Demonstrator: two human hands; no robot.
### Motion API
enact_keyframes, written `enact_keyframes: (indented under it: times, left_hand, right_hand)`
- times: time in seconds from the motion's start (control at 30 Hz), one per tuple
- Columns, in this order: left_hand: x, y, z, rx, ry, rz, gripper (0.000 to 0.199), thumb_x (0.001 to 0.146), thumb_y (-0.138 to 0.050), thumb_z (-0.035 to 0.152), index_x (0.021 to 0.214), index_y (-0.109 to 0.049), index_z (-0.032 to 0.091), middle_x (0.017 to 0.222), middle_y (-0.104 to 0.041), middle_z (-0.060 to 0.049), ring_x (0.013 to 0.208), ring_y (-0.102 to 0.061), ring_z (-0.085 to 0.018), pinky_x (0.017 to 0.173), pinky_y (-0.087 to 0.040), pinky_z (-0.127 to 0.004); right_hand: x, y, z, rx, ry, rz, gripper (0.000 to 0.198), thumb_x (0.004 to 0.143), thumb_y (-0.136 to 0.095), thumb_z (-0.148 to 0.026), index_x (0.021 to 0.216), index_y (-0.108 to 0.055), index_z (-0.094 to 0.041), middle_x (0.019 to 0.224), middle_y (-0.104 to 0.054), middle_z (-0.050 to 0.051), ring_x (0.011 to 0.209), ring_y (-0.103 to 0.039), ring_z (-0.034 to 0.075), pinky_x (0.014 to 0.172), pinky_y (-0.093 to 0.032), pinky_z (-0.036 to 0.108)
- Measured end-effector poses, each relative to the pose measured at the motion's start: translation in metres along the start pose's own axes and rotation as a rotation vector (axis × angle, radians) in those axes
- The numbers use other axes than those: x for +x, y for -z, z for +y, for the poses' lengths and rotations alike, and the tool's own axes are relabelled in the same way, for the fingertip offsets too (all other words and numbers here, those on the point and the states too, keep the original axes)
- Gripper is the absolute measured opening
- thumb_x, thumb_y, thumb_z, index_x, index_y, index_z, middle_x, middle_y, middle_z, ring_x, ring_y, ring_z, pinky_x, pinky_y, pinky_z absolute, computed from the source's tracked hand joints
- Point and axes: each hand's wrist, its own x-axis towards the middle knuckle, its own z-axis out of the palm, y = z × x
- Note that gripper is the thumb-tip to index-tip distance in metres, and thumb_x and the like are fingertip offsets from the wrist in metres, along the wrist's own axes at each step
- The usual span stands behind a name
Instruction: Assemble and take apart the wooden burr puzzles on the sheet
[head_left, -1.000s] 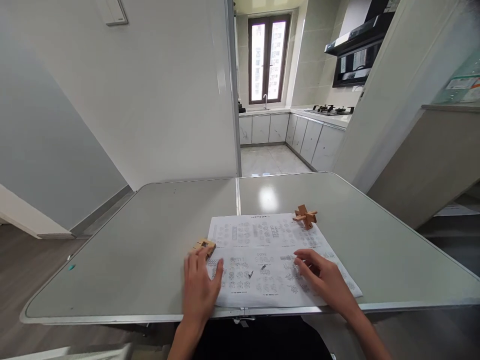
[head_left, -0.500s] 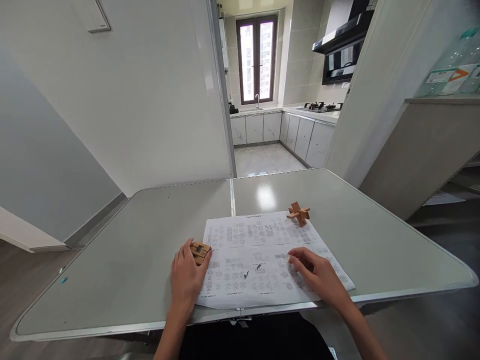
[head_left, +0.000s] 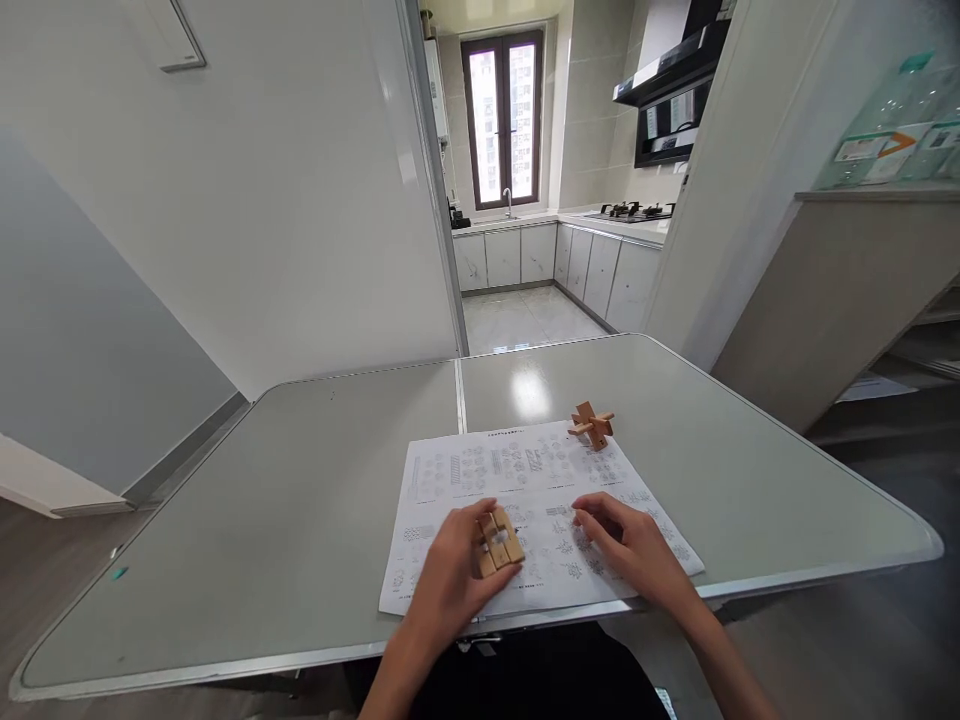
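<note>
A light wooden interlocking puzzle block, squarish with a gap in its middle, is held in my left hand. My left thumb and fingers close around its sides, just over the printed sheet. The sheet lies on the table with rows of small drawings. On its right part rests my right hand, fingers loosely curled, thumb and fingertip slightly apart, nothing visible between them. A reddish-brown wooden puzzle of crossed pieces stands at the sheet's far right corner, beyond my right hand.
The grey-green folding table has a metal rim and a seam down its middle. A small teal scrap lies near its left edge. Plastic bottles stand on a ledge at the right. A kitchen doorway opens ahead.
My left hand has moved right with the wooden puzzle block, from the sheet's left edge to over its middle, and turned it. My right hand stays in place. The view has shifted slightly.
</note>
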Motion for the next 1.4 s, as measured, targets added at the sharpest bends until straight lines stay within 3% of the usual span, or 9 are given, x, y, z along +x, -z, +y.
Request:
enact_keyframes:
  times: [0.3,0.5,0.67,0.8,0.9,1.03,1.13,1.3,1.4]
  left_hand:
    - [0.005,-0.014,0.005,-0.02,-0.052,-0.121,0.071,0.081,-0.083,0.025,0.143,-0.049,0.029,0.135,-0.062,-0.009,0.121,-0.061,-0.031,0.105,-0.053,-0.051]
    - [-0.005,-0.006,0.001,0.08,-0.044,-0.083,0.081,0.078,-0.087,0.035,0.147,-0.044,0.028,0.144,-0.052,-0.012,0.132,-0.052,-0.035,0.112,-0.047,-0.056]
    - [-0.017,0.006,-0.002,0.07,0.047,-0.031,0.059,0.078,-0.086,0.038,0.13,-0.059,0.027,0.136,-0.055,-0.011,0.128,-0.055,-0.035,0.107,-0.051,-0.056]
    - [-0.023,0.014,0.0,-0.038,0.081,-0.005,0.06,0.078,-0.087,0.034,0.131,-0.059,0.031,0.137,-0.055,-0.009,0.127,-0.057,-0.032,0.11,-0.049,-0.051]
    - [-0.026,0.018,0.001,-0.124,0.104,-0.009,0.061,0.08,-0.085,0.028,0.133,-0.057,0.033,0.137,-0.056,-0.007,0.114,-0.062,-0.027,0.107,-0.05,-0.046]
    - [-0.03,0.021,0.0,-0.206,0.143,0.015,0.063,0.079,-0.085,0.025,0.134,-0.056,0.035,0.132,-0.059,-0.004,0.104,-0.062,-0.023,0.101,-0.051,-0.041]
    - [-0.033,0.023,0.0,-0.251,0.172,0.012,0.062,0.079,-0.083,0.025,0.134,-0.055,0.034,0.127,-0.061,-0.004,0.105,-0.062,-0.023,0.101,-0.05,-0.041]
    - [-0.035,0.024,0.003,-0.314,0.179,0.017,0.061,0.079,-0.081,0.025,0.134,-0.056,0.033,0.127,-0.062,-0.005,0.105,-0.062,-0.024,0.101,-0.05,-0.043]
    - [-0.036,0.024,-0.001,-0.387,0.175,0.0,0.065,0.076,-0.083,0.025,0.135,-0.057,0.033,0.126,-0.063,-0.005,0.105,-0.062,-0.024,0.102,-0.049,-0.041]
  right_hand:
    - [0.0,0.0,-0.002,-0.005,0.01,0.003,0.037,0.1,-0.053,-0.056,0.105,-0.069,-0.023,0.092,-0.075,0.004,0.08,-0.066,0.021,0.071,-0.051,0.031]
    - [0.001,0.0,0.0,-0.038,0.033,-0.019,0.034,0.102,-0.052,-0.052,0.107,-0.068,-0.023,0.093,-0.074,0.004,0.08,-0.066,0.021,0.071,-0.052,0.032]
    - [0.001,-0.005,-0.013,-0.058,0.12,-0.167,0.025,0.099,-0.058,-0.041,0.117,-0.065,-0.026,0.113,-0.07,0.005,0.081,-0.066,0.019,0.071,-0.054,0.031]
    - [0.003,-0.017,-0.027,-0.082,0.215,-0.363,0.055,0.088,-0.07,-0.027,0.14,-0.054,-0.034,0.149,-0.052,0.003,0.071,-0.063,0.013,0.071,-0.057,0.032]
    - [0.009,-0.024,-0.032,-0.147,0.248,-0.411,0.069,0.085,-0.073,-0.025,0.148,-0.049,-0.038,0.155,-0.048,0.002,0.067,-0.06,0.011,0.071,-0.057,0.033]
    - [0.015,-0.026,-0.031,-0.163,0.237,-0.429,0.063,0.083,-0.075,-0.026,0.143,-0.055,-0.035,0.141,-0.06,0.002,0.065,-0.058,0.012,0.069,-0.056,0.032]
    - [0.015,-0.025,-0.031,-0.1,0.22,-0.402,0.061,0.084,-0.073,-0.027,0.143,-0.055,-0.031,0.142,-0.056,0.006,0.07,-0.062,0.012,0.07,-0.059,0.032]
    - [0.004,-0.035,-0.043,0.027,0.231,-0.248,0.057,0.085,-0.07,-0.025,0.14,-0.055,-0.026,0.14,-0.052,0.011,0.076,-0.066,0.013,0.067,-0.062,0.032]
    - [-0.004,-0.043,-0.056,0.11,0.295,-0.257,0.061,0.082,-0.068,-0.018,0.14,-0.054,-0.029,0.143,-0.052,0.01,0.084,-0.068,0.015,0.07,-0.062,0.031]
